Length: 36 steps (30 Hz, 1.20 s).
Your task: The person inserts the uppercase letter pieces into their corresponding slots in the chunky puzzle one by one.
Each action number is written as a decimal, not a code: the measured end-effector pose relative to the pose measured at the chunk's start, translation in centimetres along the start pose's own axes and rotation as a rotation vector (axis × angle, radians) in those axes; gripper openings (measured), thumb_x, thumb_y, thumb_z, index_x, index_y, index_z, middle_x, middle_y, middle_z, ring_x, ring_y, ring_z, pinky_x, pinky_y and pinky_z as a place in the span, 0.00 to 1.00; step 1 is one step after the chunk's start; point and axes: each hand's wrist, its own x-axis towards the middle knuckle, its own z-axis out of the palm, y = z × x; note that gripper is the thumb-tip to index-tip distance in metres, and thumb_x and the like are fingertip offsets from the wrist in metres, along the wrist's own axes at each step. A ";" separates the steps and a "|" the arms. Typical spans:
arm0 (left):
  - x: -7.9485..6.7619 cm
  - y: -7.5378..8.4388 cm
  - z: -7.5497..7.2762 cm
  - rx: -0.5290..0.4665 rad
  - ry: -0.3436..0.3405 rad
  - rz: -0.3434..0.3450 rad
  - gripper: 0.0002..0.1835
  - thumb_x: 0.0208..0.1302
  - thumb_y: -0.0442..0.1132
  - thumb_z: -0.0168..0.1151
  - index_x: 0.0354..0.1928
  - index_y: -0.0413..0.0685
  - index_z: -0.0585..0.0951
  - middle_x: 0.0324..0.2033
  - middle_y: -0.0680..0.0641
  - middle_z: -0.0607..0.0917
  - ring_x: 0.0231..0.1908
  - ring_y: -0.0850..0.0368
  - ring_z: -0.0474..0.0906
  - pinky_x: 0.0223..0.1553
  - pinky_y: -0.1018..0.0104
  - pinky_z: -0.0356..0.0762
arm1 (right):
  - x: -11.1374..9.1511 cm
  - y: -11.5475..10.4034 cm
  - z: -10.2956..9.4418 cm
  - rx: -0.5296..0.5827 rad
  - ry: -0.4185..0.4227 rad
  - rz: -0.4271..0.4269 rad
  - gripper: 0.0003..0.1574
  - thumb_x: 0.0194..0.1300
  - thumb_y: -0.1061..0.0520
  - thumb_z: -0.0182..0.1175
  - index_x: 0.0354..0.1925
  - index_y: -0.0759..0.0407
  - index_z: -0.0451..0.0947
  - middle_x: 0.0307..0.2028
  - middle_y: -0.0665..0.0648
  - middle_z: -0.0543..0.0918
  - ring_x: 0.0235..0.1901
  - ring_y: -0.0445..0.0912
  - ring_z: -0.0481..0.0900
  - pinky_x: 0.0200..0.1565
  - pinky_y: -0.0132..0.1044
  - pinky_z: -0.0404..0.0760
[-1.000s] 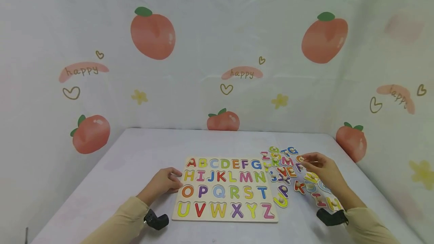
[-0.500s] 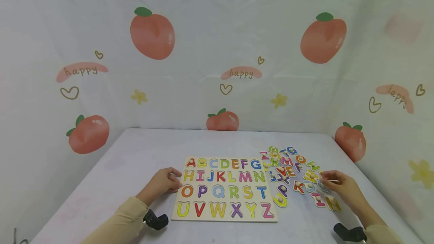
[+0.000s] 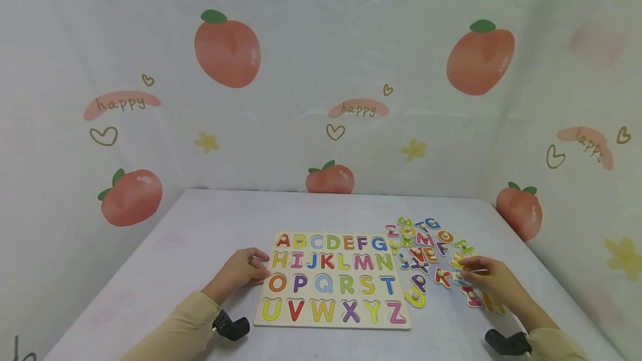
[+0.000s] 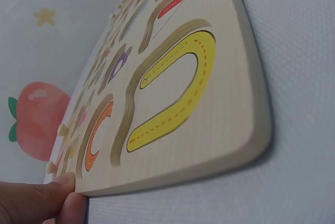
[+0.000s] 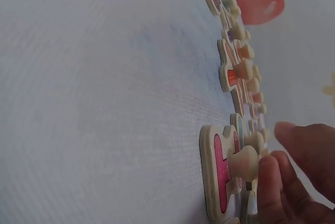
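Left hand (image 3: pixel 246 267) pinched board (image 3: pixel 333 325); right hand (image 3: pixel 494 281), digits slightly parted, hung over letter pieces (image 3: pixel 442 278), hold unclear. Crowding risked knocking pink I (image 3: pixel 471 297) askew.

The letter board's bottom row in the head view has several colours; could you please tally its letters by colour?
Yellow: 3 (U, W, Y)
Red: 1 (V)
Purple: 1 (X)
Pink: 1 (Z)
Total: 6
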 end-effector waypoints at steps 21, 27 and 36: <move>-0.2 0.1 -0.1 -0.021 -0.009 0.005 0.20 0.53 0.29 0.70 0.49 0.35 0.78 0.30 0.44 0.80 0.27 0.58 0.77 0.30 0.68 0.82 | 0.7 -0.2 0.3 -0.042 -0.094 0.031 0.21 0.61 0.54 0.66 0.48 0.67 0.80 0.39 0.56 0.83 0.35 0.44 0.77 0.38 0.37 0.77; -0.4 0.2 0.0 -0.010 -0.004 0.013 0.20 0.53 0.30 0.71 0.49 0.35 0.78 0.29 0.44 0.80 0.27 0.57 0.77 0.30 0.68 0.81 | 0.5 -0.6 0.2 -0.083 -0.085 0.022 0.18 0.61 0.56 0.65 0.46 0.67 0.81 0.37 0.55 0.84 0.34 0.44 0.77 0.38 0.39 0.78; -0.1 -0.1 0.0 -0.023 -0.004 0.010 0.21 0.53 0.30 0.70 0.49 0.35 0.78 0.30 0.44 0.80 0.27 0.58 0.78 0.30 0.67 0.82 | 0.7 -0.6 0.1 -0.112 -0.084 0.022 0.19 0.60 0.53 0.67 0.45 0.65 0.81 0.38 0.57 0.84 0.35 0.45 0.76 0.40 0.41 0.78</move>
